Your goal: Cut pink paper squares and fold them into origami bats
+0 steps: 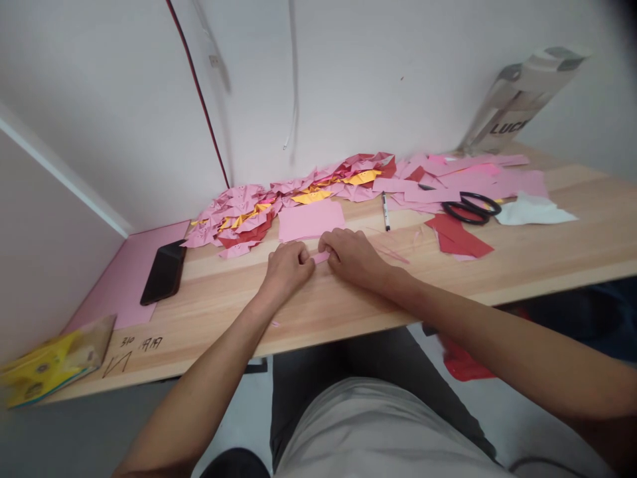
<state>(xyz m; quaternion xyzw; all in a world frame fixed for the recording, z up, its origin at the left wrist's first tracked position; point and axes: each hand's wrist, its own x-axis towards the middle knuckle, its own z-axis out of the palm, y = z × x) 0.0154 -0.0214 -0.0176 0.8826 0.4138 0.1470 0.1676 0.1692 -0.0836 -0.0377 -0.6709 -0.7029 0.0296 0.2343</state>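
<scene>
The 2 bare forearms are stretched forward and drawn together. The left hand (287, 267) is held knuckles up, fingers curled under. The right hand (354, 256) is set just beside it, fingertips pinched closed toward the left.

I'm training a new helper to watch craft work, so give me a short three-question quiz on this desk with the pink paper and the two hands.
1. True or false: the black-handled metal scissors lie to the right of the white marker pen with a black cap.
2. Multiple choice: what do the left hand and right hand pinch between them? A, a small pink paper strip; B, a red card; C, a yellow foil sheet.
3. Fill in: the flat black phone rests on a large ____ paper sheet at the left end of the light wooden table.
Key: 1 true; 2 A; 3 pink.
</scene>
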